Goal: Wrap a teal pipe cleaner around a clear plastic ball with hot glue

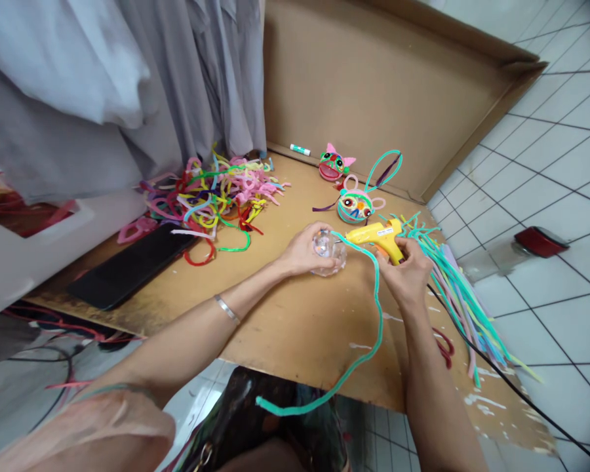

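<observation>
My left hand (311, 252) is closed around a small clear plastic cup or ball (330, 254). In my right hand (407, 270) is a yellow hot glue gun (375, 234), its nozzle pointing left at the clear piece. A teal pipe cleaner (377, 308) starts at the top of the clear piece, passes by the nozzle and curves down past the table's front edge. Whether its end is stuck or only pinched there, I cannot tell. Behind the glue gun lies a round pipe-cleaner animal face (354, 206) with pink ears and a teal loop.
Tangled pipe cleaners (226, 190) lie at the left beside a black phone (132, 265). Straight pipe cleaners (459, 295) and red scissors (443, 347) are at the right, near a black cord (491, 370). A second animal face (332, 165) and a marker-like tube (299, 150) sit by the cardboard wall (373, 85).
</observation>
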Action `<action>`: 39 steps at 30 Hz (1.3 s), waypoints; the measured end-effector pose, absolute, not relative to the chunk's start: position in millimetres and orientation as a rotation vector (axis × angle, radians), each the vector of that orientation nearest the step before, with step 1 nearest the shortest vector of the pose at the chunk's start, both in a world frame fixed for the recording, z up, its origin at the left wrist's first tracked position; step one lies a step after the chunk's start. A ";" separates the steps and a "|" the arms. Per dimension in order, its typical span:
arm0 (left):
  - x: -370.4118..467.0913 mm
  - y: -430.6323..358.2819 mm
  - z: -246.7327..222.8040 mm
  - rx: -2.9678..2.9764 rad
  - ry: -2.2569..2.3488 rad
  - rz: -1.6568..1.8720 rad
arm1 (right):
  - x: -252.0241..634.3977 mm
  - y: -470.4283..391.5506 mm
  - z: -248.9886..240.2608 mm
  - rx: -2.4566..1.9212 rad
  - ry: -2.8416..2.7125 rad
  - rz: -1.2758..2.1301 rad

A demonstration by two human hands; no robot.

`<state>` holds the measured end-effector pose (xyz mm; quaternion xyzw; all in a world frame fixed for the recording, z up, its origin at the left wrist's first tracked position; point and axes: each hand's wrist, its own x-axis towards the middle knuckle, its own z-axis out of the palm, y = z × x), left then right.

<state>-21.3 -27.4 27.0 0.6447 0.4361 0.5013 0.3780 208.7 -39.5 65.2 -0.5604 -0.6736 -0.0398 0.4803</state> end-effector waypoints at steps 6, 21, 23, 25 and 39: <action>-23.0 -26.7 27.4 1.643 1.118 1.267 | 207.0 -37.3 66.2 -1.405 -1.603 -0.052; -21.2 -31.0 34.9 1.452 1.081 1.234 | 236.0 -13.8 19.4 -1.766 -1.665 -0.240; -21.6 -30.1 34.4 1.448 1.080 1.230 | 228.1 -17.7 25.0 -1.703 -1.712 -0.266; -21.8 -29.2 33.4 1.452 1.085 1.228 | 217.8 -22.0 33.0 -1.575 -1.802 -0.289; -11.2 -39.8 31.8 1.677 1.118 1.239 | 183.6 -51.2 52.5 -0.788 -1.977 -0.292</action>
